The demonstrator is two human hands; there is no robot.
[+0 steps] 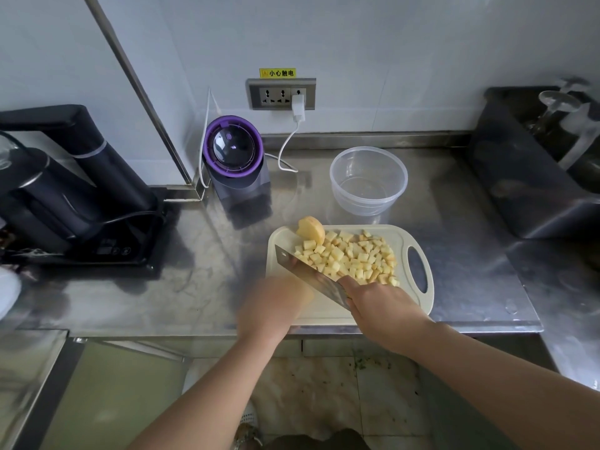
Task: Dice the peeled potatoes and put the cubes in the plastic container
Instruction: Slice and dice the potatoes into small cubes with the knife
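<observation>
Cleaver (308,271) against potato cubes (354,258) on cutting board (418,300).
I see right hand (383,306) curled round its handle; left hand (276,306) blurred beside the blade, grip unreadable.

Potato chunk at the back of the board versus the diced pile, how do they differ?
The potato chunk is one large rounded piece; the potato cubes are many small squared bits. The potato chunk sits at the far left corner of the cutting board; the potato cubes spread across its middle. Both are pale yellow.
</observation>
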